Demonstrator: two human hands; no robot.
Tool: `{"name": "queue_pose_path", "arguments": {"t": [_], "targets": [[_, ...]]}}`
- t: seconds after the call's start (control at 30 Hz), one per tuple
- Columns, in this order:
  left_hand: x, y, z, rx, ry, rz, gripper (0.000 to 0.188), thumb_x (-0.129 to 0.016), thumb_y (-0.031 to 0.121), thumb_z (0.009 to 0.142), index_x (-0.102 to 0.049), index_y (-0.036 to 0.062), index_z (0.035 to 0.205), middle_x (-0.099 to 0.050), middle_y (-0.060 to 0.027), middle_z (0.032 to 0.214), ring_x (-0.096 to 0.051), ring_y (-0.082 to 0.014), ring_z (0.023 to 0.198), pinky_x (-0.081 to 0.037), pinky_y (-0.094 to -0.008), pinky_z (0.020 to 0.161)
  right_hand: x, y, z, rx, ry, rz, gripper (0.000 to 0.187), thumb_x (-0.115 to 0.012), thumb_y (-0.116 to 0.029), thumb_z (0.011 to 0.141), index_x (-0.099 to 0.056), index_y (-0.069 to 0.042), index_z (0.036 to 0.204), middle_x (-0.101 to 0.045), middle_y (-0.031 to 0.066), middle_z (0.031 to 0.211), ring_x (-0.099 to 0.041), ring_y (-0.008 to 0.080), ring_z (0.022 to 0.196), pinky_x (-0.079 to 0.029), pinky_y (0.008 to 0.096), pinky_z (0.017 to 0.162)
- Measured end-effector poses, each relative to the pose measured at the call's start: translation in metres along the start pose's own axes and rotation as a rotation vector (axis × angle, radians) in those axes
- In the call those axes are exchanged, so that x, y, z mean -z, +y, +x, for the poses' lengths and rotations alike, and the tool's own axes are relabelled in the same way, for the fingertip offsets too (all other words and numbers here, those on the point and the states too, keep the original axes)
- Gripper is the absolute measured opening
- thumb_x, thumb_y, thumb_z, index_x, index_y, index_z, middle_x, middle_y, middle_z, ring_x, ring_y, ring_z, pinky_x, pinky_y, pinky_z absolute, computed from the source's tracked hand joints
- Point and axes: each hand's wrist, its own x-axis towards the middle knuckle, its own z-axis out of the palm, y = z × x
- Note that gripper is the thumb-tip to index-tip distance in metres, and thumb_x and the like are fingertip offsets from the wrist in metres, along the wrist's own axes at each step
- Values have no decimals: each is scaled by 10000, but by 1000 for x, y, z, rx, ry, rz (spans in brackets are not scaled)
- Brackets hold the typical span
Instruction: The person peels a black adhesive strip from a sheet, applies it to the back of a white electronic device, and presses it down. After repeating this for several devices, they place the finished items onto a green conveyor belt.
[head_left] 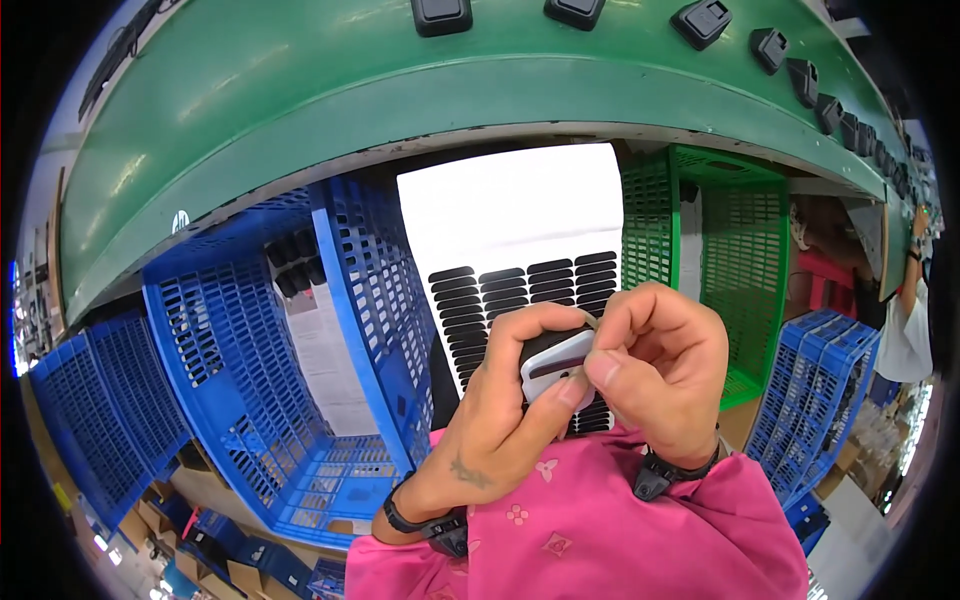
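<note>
A small device with a pale grey frame and a black body (530, 383) is gripped in my left hand (490, 420), thumb along its lower edge and fingers around its far side. My right hand (665, 365) pinches at the device's right end, thumb against forefinger. A dark strip lies along the device's face and runs toward the right fingertips. Whether the pinch holds that strip or the device's edge is hidden. Beneath both hands is a white sheet (510, 200) with columns of black rounded strips; its far part is plain white.
A green conveyor belt (300, 85) curves across the far side, with several black cradle-shaped units (703, 22) along it. To the left stands a blue crate (330, 330) holding black pieces and paper. A green crate (775, 280) and a smaller blue crate (815, 390) stand right. A person's arm (912, 265) shows far right.
</note>
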Motion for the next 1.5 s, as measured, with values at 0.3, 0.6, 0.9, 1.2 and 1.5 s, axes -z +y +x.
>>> {"name": "queue_pose_path", "arguments": {"t": [0.3,0.6,0.9,1.2,1.5], "targets": [[-2,0,-1,-17,41,14,388,-513,122,918,-355,1,1252,-529,-135,1048,-556,-145,836,-468,-281,736,0,0,1,-12,-8,-10,91,-617,23,804,-547,47,857,-597,23,721,-546,26,615,-428,169,541],[-2,1,-1,8,32,44,406,-477,40,896,-300,27,1261,-541,-97,907,-528,-108,694,-451,-236,599,-1,10,0,59,13,-23,90,-601,46,822,-537,53,884,-605,38,726,-573,42,620,-449,172,530],[-4,-1,-1,-63,85,94,380,-512,62,901,-361,12,1247,-556,-79,888,-526,-96,695,-441,-244,605,0,16,1,132,-5,-104,95,-601,45,817,-530,60,878,-613,51,684,-593,60,579,-462,180,496],[-5,-1,-1,-84,87,146,391,-499,59,903,-345,21,1260,-547,-80,912,-516,-89,687,-437,-236,587,-2,21,3,175,54,-118,84,-605,43,809,-531,47,848,-608,42,640,-588,52,542,-445,169,460],[-7,-8,2,-136,148,-152,401,-459,81,921,-288,32,1280,-480,-149,1114,-542,-129,735,-489,-245,605,-9,23,2,258,199,-51,172,-591,59,818,-521,49,974,-568,45,728,-526,43,585,-416,168,486]]}}
